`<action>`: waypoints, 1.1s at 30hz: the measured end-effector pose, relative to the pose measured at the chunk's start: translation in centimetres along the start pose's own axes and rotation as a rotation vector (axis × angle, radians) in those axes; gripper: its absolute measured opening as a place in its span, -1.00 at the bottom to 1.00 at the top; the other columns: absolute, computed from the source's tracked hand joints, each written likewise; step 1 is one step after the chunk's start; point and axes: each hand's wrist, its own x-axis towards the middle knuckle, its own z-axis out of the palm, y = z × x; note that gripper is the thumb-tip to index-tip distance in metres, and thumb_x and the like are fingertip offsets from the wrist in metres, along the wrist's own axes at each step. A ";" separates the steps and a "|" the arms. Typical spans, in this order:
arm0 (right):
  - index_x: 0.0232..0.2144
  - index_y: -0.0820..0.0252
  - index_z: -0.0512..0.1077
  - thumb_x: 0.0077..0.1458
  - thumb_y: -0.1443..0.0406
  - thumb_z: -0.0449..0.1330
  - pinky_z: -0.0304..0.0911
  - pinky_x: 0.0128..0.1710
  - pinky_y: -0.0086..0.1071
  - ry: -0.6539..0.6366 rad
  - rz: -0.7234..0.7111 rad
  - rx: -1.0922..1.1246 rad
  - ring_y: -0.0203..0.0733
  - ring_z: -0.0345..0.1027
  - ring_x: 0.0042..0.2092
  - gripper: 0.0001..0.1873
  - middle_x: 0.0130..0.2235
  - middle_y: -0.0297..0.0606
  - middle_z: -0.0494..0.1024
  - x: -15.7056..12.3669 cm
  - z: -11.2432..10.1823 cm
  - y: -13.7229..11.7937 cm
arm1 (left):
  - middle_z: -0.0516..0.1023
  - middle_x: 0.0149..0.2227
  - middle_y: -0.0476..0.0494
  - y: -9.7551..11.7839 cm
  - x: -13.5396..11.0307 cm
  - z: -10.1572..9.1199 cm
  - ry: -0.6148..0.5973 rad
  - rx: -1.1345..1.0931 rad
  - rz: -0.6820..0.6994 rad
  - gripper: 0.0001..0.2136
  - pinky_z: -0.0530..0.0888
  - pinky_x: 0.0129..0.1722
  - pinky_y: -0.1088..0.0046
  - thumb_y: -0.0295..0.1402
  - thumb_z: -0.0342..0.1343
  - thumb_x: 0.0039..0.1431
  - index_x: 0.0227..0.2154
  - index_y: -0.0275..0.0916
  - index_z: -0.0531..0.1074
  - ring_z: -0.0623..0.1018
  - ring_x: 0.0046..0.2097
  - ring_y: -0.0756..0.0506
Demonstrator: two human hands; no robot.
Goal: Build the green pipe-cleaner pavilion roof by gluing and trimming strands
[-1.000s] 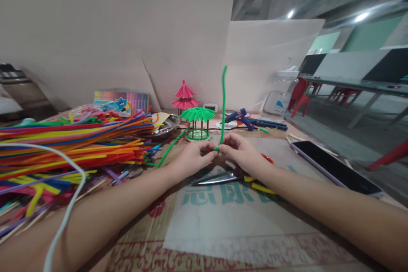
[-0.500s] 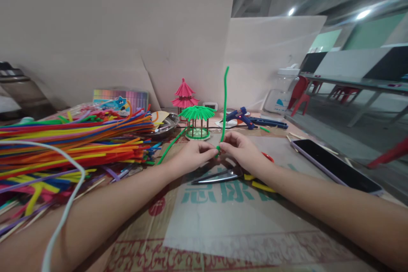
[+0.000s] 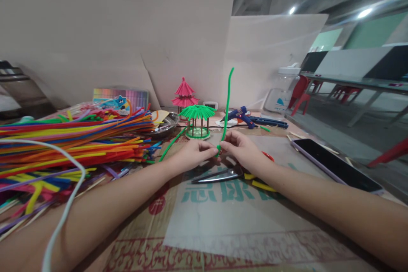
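A green pipe cleaner (image 3: 228, 102) stands nearly upright, its lower end bent small between my fingertips. My left hand (image 3: 199, 153) pinches that lower end from the left. From the right, my right hand (image 3: 239, 148) grips the same pipe cleaner just above. Scissors (image 3: 218, 176) lie on the mat below my hands, their handle partly hidden by my right hand. Short yellow pieces (image 3: 264, 186) are beside my right wrist. Just behind my hands stands a small pavilion (image 3: 197, 112) with a green roof and brown posts; a pink-roofed pavilion (image 3: 183, 93) is farther back.
Bundles of coloured pipe cleaners (image 3: 73, 136) fill the left side, with a white cable (image 3: 72, 193) in front. A blue glue gun (image 3: 244, 117), a cutter knife (image 3: 269, 122) and a clear bottle (image 3: 280, 93) stand or lie behind. A phone (image 3: 334, 165) lies at right.
The top of the green pipe cleaner has tipped a little to the right. Both hands keep nearly the same place and grip.
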 end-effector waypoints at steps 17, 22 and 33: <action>-0.42 0.12 0.26 -0.02 0.12 0.23 0.18 -0.45 -0.39 -0.008 0.020 0.041 -0.30 0.22 -0.43 -0.74 -0.45 -0.45 0.30 -0.1 0.2 0.0 | 0.62 -0.45 -0.12 -0.1 0.1 0.0 -0.034 0.026 0.002 -0.67 0.23 -0.51 0.55 -0.18 0.09 0.19 -0.35 -0.35 0.64 0.40 -0.49 0.03; -0.40 0.12 0.27 0.00 0.13 0.23 0.23 -0.45 -0.37 -0.022 0.046 0.051 -0.28 0.29 -0.43 -0.75 -0.44 -0.45 0.33 -0.2 0.3 -0.2 | 0.64 -0.41 -0.13 -0.1 0.0 0.2 -0.031 0.013 0.008 -0.69 0.27 -0.48 0.56 -0.21 0.09 0.20 -0.37 -0.34 0.62 0.44 -0.46 0.02; -0.20 0.12 0.41 0.17 0.21 0.14 0.26 -0.37 -0.35 -0.477 0.019 -0.488 -0.19 0.39 -0.36 -0.83 -0.36 -0.32 0.53 -1.3 -4.6 -3.9 | 0.68 -0.33 -0.17 0.4 -0.5 0.4 -0.001 -0.070 -0.021 -0.72 0.33 -0.45 0.56 -0.19 0.10 0.21 -0.39 -0.32 0.54 0.50 -0.43 0.01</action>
